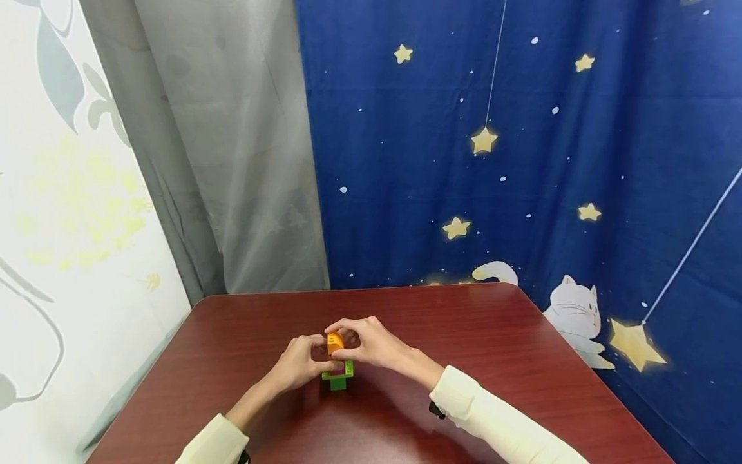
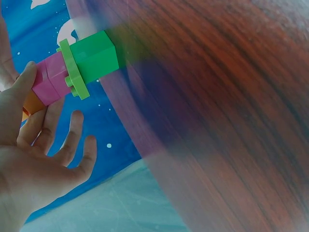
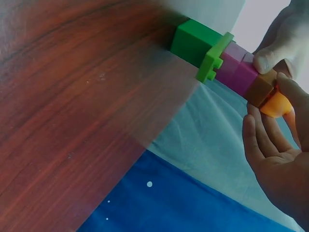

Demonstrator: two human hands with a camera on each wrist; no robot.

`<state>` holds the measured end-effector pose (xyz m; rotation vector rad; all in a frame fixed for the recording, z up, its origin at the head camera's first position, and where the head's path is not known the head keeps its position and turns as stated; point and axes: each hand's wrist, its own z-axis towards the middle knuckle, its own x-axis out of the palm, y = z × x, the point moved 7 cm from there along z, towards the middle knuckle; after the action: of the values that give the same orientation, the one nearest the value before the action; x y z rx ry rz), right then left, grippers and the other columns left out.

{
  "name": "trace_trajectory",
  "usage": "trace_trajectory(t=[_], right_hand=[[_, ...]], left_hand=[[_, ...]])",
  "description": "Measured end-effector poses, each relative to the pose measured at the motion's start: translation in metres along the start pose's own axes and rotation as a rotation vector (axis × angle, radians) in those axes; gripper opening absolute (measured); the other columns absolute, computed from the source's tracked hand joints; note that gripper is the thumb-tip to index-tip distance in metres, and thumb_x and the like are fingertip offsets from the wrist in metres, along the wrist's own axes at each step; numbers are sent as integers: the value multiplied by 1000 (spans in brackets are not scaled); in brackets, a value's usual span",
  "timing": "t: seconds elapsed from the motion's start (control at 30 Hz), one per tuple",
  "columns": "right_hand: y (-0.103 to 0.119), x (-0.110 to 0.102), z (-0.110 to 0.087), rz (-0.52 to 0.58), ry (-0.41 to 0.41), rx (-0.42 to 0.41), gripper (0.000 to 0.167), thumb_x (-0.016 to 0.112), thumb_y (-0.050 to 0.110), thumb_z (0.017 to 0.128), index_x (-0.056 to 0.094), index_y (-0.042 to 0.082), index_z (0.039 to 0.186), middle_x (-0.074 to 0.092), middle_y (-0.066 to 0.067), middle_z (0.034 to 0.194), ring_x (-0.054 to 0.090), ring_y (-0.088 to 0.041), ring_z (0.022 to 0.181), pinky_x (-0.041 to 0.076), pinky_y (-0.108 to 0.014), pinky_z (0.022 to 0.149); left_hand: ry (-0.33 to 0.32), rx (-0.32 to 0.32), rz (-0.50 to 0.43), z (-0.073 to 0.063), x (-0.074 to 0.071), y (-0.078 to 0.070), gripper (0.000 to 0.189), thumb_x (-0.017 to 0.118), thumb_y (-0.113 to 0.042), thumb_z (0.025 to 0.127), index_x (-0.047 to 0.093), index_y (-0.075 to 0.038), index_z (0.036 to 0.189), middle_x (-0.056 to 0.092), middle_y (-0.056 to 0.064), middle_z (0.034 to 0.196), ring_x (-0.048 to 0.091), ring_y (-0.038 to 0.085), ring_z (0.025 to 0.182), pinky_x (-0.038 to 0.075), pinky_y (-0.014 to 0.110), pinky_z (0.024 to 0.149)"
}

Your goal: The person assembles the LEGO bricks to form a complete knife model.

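A stack of toy building blocks rises over the table between both hands. Its base is a green block, topped by a lime green plate with studs at its ends. Above that come magenta bricks and an orange-brown brick. A rounded bright orange brick forms the top. My left hand pinches the upper stack, its thumb along the magenta and orange-brown bricks. From the right, my right hand pinches the rounded orange brick between thumb and fingers.
A dark red-brown wooden table with rounded far corners lies under the hands. Behind it hang a grey curtain and a blue curtain with stars and a cat. A pale patterned curtain hangs along the left.
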<state>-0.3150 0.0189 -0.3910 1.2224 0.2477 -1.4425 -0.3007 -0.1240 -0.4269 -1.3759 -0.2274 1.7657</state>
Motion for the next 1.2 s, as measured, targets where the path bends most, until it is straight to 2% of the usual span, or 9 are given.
trace_trajectory(t=[0.1, 0.33, 0.5, 0.67, 0.87, 1.0, 1.2], right_hand=[[2, -2, 2, 9, 22, 3, 40, 83, 18, 91, 68, 11, 128, 78, -1, 103, 68, 2, 84, 61, -30, 77], [2, 0, 5, -33, 97, 11, 38, 80, 19, 94, 66, 14, 128, 77, 1, 107, 67, 3, 89, 57, -20, 80], [4, -1, 5, -19, 106, 33, 38, 80, 19, 94, 66, 12, 128, 77, 0, 108, 68, 2, 89, 57, -19, 80], [3, -3, 2, 9, 56, 40, 39, 81, 18, 92, 66, 12, 128, 77, -2, 108, 70, 1, 92, 59, -25, 82], [0, -3, -2, 41, -38, 5, 41, 83, 14, 90, 68, 9, 127, 78, -4, 106, 71, -2, 90, 61, -38, 80], [-2, -2, -5, 58, -67, 8, 40, 83, 15, 90, 69, 12, 127, 77, -2, 105, 70, -1, 87, 61, -35, 78], [-3, 0, -5, 118, -68, 36, 40, 83, 15, 90, 69, 19, 127, 77, -1, 105, 71, -2, 88, 60, -30, 79]], left_hand=[[-4, 2, -3, 1, 0, 0, 27, 91, -35, 81, 77, -20, 99, 74, -12, 94, 71, 18, 92, 56, 49, 85], [2, 8, -7, -1, 1, 0, 26, 90, -36, 81, 77, -20, 96, 74, -11, 93, 71, 21, 92, 57, 48, 84], [6, 8, -7, -1, 2, 1, 27, 90, -38, 81, 77, -21, 97, 73, -12, 94, 71, 18, 92, 57, 47, 84], [6, 7, -8, 1, 2, 1, 27, 90, -40, 81, 77, -23, 97, 74, -13, 94, 71, 19, 93, 56, 48, 85], [-2, 1, 0, 4, 0, 0, 27, 91, -37, 80, 78, -22, 99, 75, -12, 94, 72, 20, 94, 56, 49, 86], [5, 0, 11, 3, 1, 0, 28, 90, -38, 81, 78, -22, 100, 75, -12, 95, 71, 18, 94, 56, 49, 86], [16, 7, -5, 1, 0, 0, 27, 89, -39, 82, 78, -22, 100, 74, -13, 94, 71, 17, 93, 56, 48, 86]])
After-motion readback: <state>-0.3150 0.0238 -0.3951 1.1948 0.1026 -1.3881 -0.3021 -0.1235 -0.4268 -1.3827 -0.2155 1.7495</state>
